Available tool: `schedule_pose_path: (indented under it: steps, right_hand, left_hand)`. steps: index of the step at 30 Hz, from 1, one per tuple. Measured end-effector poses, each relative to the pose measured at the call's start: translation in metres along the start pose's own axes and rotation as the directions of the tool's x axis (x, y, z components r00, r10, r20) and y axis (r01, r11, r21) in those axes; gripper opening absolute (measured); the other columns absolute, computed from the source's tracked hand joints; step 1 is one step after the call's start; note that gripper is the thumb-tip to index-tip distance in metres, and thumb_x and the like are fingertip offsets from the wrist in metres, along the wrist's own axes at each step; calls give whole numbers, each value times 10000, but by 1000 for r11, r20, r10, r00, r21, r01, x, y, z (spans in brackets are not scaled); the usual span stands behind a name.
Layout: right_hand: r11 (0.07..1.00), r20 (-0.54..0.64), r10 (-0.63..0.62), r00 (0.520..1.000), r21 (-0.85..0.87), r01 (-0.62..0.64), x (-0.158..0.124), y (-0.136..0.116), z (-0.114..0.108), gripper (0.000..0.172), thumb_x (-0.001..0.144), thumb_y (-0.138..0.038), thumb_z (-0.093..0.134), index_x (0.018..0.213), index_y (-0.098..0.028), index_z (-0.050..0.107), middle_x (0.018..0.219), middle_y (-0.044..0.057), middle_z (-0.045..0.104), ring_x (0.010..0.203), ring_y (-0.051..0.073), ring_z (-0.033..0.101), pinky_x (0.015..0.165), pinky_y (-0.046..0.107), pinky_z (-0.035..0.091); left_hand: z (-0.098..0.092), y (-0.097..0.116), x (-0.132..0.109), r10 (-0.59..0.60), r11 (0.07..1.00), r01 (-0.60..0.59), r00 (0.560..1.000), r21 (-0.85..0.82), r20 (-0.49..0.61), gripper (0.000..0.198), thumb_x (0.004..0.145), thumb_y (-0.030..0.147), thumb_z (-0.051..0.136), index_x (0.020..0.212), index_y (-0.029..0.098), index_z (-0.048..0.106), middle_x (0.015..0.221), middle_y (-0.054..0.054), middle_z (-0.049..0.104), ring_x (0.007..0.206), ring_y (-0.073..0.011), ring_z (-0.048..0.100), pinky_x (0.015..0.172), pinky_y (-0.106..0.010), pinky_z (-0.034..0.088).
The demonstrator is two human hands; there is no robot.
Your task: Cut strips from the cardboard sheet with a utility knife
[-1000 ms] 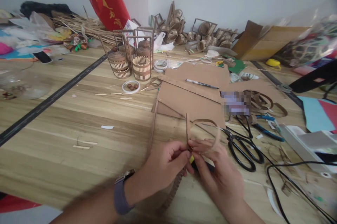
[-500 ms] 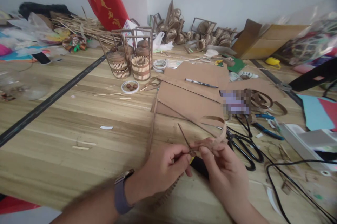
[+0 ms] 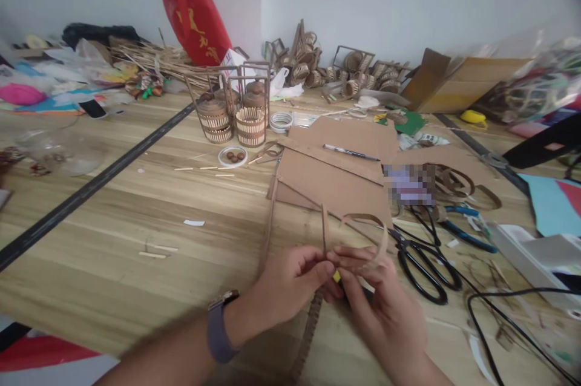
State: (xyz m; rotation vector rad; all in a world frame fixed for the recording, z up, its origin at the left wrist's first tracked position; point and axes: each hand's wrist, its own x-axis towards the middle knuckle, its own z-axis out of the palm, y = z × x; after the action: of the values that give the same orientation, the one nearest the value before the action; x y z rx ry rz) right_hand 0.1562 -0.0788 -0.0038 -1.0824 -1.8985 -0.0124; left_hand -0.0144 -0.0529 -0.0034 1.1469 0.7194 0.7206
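My left hand (image 3: 290, 286) and my right hand (image 3: 381, 307) meet low in the middle of the wooden table (image 3: 113, 216). Both pinch a thin brown cardboard strip (image 3: 358, 225) that curls into a loop above my fingers, with one end sticking straight up. My left wrist wears a grey watch (image 3: 220, 328). A corrugated cardboard strip (image 3: 308, 328) lies under my hands. Something small and yellow (image 3: 336, 276) shows between my hands.
Black scissors (image 3: 424, 265) and blue-handled pliers (image 3: 463, 232) lie right of my hands, with a black cable (image 3: 508, 319) beyond. Flat cardboard sheets (image 3: 336, 168) carry a pen (image 3: 351, 152). Small woven lanterns (image 3: 233, 114) stand behind, and a red bag (image 3: 195, 11) leans on the wall.
The upright end of the strip, tilted left half a second ago, stands vertical again and the loop has rounded out. The camera view shifted slightly, so the table's things sit lower and more to the right.
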Motion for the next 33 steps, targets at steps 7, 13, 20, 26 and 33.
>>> schedule_pose_path:
  steps: [7, 13, 20, 26, 33]
  right_hand:
    - [989, -15, -108, 994, -107, 106, 5, 3, 5, 88, 955, -260, 566, 971, -265, 652, 889, 14, 776, 848, 202, 728, 738, 349, 546]
    - [987, -80, -52, 995, -156, 39, 18, -6, 7, 156, 972, -327, 544, 855, -272, 631, 811, 6, 756, 762, 182, 715, 678, 306, 546]
    - [977, -111, 114, 987, -167, -131, 22, -10, 25, 313, 980, -476, 500, 772, -261, 592, 728, 14, 730, 649, 174, 716, 551, 258, 538]
    - [959, -38, 267, 963, -87, -270, 17, 3, 47, 307, 969, -486, 514, 787, -252, 591, 711, 12, 738, 613, 174, 722, 539, 236, 556]
    - [981, 68, 192, 979, -20, -191, 5, 11, 51, 231, 999, -395, 489, 924, -258, 658, 905, 19, 801, 793, 176, 773, 662, 219, 601]
  left_hand:
    - [3, 9, 1, 18, 1000, -17, 999, -18, 38, 517, 831, 640, 595, 868, 125, 609, 720, -29, 601, 642, -140, 584, 667, -281, 497]
    - [-1, 23, 0, 24, 998, -25, 1000, 60, 10, 383, 816, 519, 545, 787, 141, 591, 712, -47, 617, 644, -150, 585, 673, -294, 494]
    - [-18, 21, 4, 86, 992, -87, 996, 96, 21, 329, 780, 465, 522, 746, 147, 600, 649, -40, 622, 597, -148, 583, 634, -278, 474]
    - [-34, 10, 11, 78, 991, -75, 997, 110, -23, 291, 749, 442, 497, 672, 168, 556, 595, -35, 606, 555, -148, 565, 609, -279, 468]
    - [-42, 0, 9, 48, 993, -42, 998, 112, -46, 321, 810, 471, 515, 722, 167, 560, 629, -31, 616, 546, -141, 558, 604, -278, 478]
